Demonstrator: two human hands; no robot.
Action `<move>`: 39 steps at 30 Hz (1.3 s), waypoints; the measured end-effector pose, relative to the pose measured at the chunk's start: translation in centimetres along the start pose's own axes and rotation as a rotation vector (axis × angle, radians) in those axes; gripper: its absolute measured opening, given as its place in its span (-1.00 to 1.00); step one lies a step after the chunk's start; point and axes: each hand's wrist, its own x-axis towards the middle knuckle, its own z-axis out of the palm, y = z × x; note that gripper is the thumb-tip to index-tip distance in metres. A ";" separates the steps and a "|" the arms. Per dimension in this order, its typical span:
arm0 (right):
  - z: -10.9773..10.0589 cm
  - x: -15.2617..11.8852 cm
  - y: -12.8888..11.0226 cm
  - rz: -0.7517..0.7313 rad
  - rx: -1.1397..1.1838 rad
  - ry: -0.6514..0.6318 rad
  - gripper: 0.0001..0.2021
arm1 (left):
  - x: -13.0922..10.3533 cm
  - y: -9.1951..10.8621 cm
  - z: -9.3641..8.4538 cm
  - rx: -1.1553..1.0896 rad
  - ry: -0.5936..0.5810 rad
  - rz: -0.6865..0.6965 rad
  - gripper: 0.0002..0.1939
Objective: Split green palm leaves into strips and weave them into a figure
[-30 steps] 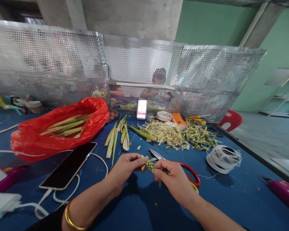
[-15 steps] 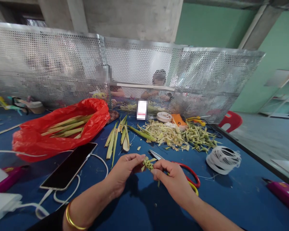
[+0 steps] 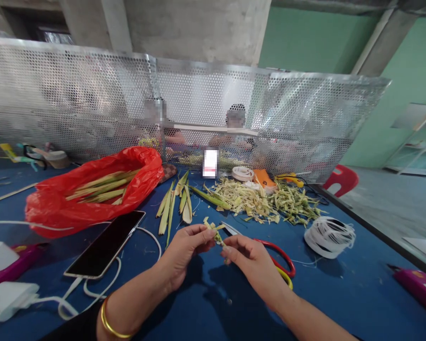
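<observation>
Leaf piece point(image 3: 218, 236), well inside the surface point(image 3: 341, 303)'s right edge, is pinched by left hand point(image 3: 189, 247), probably for steadiness; whether right hand point(image 3: 253, 260) grips, I cannot tell.

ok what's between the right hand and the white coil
In the head view, the scissors' handles show just past the right hand, then blue table with a thin thread leading toward the white coil.

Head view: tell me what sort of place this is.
Probably a craft workshop: leaf scraps lie heaped on a blue table, along with scissors and a coil of white cord.
</observation>
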 end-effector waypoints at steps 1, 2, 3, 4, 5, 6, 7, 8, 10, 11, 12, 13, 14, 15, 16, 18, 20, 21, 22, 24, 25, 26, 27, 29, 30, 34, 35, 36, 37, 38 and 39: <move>0.0 0.0 0.0 0.006 0.018 -0.010 -0.75 | 0.0 0.0 0.0 -0.007 -0.010 -0.006 -0.71; 0.0 0.0 -0.1 0.011 0.034 -0.021 -0.75 | 0.0 -0.1 -0.1 -0.013 -0.023 -0.009 -0.70; 0.0 0.0 -0.1 0.016 0.047 -0.031 -0.74 | 0.1 -0.1 -0.1 -0.020 -0.038 -0.012 -0.69; 0.0 0.0 -0.1 0.020 0.055 -0.037 -0.73 | 0.1 -0.2 -0.1 -0.027 -0.052 -0.012 -0.67; 0.0 0.1 -0.1 0.022 0.060 -0.038 -0.72 | 0.1 -0.2 -0.2 -0.035 -0.059 -0.011 -0.66; 0.0 0.1 -0.1 0.020 0.062 -0.035 -0.73 | 0.1 -0.3 -0.2 -0.037 -0.058 -0.005 -0.66; 0.0 0.0 -0.1 0.013 0.057 -0.029 -0.74 | 0.2 -0.3 -0.2 -0.031 -0.048 0.006 -0.66; 0.0 0.0 -0.1 0.006 0.047 -0.027 -0.76 | 0.2 -0.3 -0.2 -0.021 -0.032 0.022 -0.66; 0.1 -0.2 -0.2 0.018 0.025 -0.037 -0.78 | 0.3 -0.3 -0.2 0.013 -0.024 0.039 -0.66; 0.2 -0.4 -0.3 0.047 0.026 -0.054 -0.79 | 0.3 -0.3 -0.2 0.034 -0.028 0.033 -0.66; 0.2 -0.4 -0.4 0.086 0.044 -0.079 -0.79 | 0.4 -0.3 -0.2 0.049 -0.030 0.022 -0.66; 0.2 -0.5 -0.5 0.128 0.082 -0.109 -0.78 | 0.4 -0.3 -0.3 0.057 -0.022 0.008 -0.65; 0.1 -0.4 -0.5 0.164 0.135 -0.137 -0.76 | 0.5 -0.3 -0.3 0.060 0.001 -0.004 -0.64; -0.2 -0.1 -0.5 0.188 0.198 -0.149 -0.75 | 0.6 -0.3 -0.4 0.059 0.038 -0.012 -0.61; -0.7 0.4 -0.4 0.195 0.262 -0.134 -0.73 | 0.7 -0.2 -0.5 0.055 0.081 -0.014 -0.58; -2.4 1.7 -0.1 0.159 0.376 -0.012 -0.70 | 0.9 -0.1 -0.8 0.064 0.141 -0.022 -0.57; -4.7 3.2 0.2 0.056 0.431 0.213 -0.67 | 1.1 -0.1 -0.9 0.083 0.144 -0.034 -0.59; -5.8 3.9 0.3 -0.007 0.417 0.328 -0.64 | 1.1 -0.2 -1.0 0.092 0.128 -0.042 -0.61; -6.8 4.4 0.3 -0.030 0.332 0.382 -0.62 | 1.2 -0.2 -1.0 0.100 0.110 -0.052 -0.62; -8.1 4.7 0.2 -0.028 0.019 0.407 -0.60 | 1.2 -0.4 -1.0 0.113 0.076 -0.076 -0.65; -8.3 4.6 0.1 -0.023 -0.073 0.386 -0.63 | 1.3 -0.5 -1.0 0.117 0.066 -0.086 -0.65; -8.1 4.3 -0.1 -0.029 -0.164 0.350 -0.68 | 1.3 -0.6 -1.1 0.120 0.062 -0.092 -0.66; -7.7 3.8 -0.2 -0.047 -0.261 0.306 -0.75 | 1.4 -0.6 -1.1 0.122 0.063 -0.095 -0.66; -6.5 2.7 -0.5 -0.101 -0.590 0.206 -0.81 | 1.5 -0.8 -1.2 0.129 0.061 -0.094 -0.66; -5.8 2.1 -0.6 -0.117 -0.812 0.162 -0.82 | 1.5 -0.8 -1.2 0.136 0.058 -0.093 -0.66; -4.9 0.6 -0.9 -0.088 -1.299 0.013 -0.86 | 1.3 -0.8 -1.1 0.177 0.045 -0.068 -0.67; -5.2 0.4 -1.0 -0.077 -1.342 -0.008 -0.86 | 1.3 -0.8 -1.1 0.196 0.046 -0.051 -0.67; -5.5 0.2 -1.0 -0.060 -1.374 -0.023 -0.83 | 1.3 -0.8 -1.1 0.225 0.044 -0.033 -0.68; -5.9 0.0 -1.1 -0.034 -1.397 -0.038 -0.79 | 1.3 -0.7 -1.1 0.268 0.048 -0.011 -0.68; -6.2 -0.1 -1.1 0.003 -1.415 -0.054 -0.75 | 1.3 -0.7 -1.2 0.331 0.055 0.017 -0.69; -6.5 -0.1 -1.1 0.045 -1.427 -0.076 -0.70 | 1.4 -0.7 -1.3 0.416 0.064 0.059 -0.69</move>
